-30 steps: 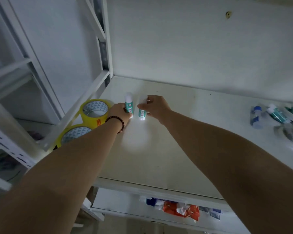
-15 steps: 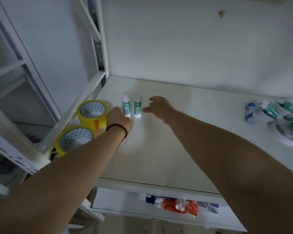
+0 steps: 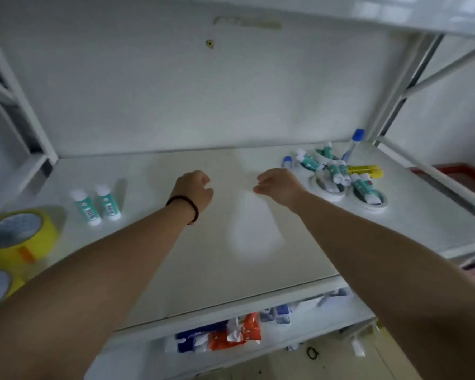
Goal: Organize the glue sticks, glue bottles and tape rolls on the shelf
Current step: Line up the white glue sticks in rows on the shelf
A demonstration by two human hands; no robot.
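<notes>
Two green-and-white glue sticks [image 3: 96, 204] stand upright side by side at the left of the white shelf [image 3: 192, 259]. Two yellow tape rolls [image 3: 19, 237] lie at the far left edge. At the right is a pile of glue sticks [image 3: 337, 171], a blue-capped glue bottle [image 3: 351, 145], yellow sticks [image 3: 365, 170] and white tape rolls [image 3: 328, 187]. My left hand [image 3: 194, 192], with a dark bead bracelet, and my right hand [image 3: 279, 185] hover over the shelf's middle, fingers loosely curled, holding nothing.
White metal uprights frame the shelf at left [image 3: 17, 105] and right [image 3: 412, 83]. A wall closes the back. On the lower shelf lie orange, blue and white packets [image 3: 225, 334].
Both hands have let go of the two glue sticks and moved right toward the shelf's middle. The view has swung right, bringing the right-hand pile into sight.
</notes>
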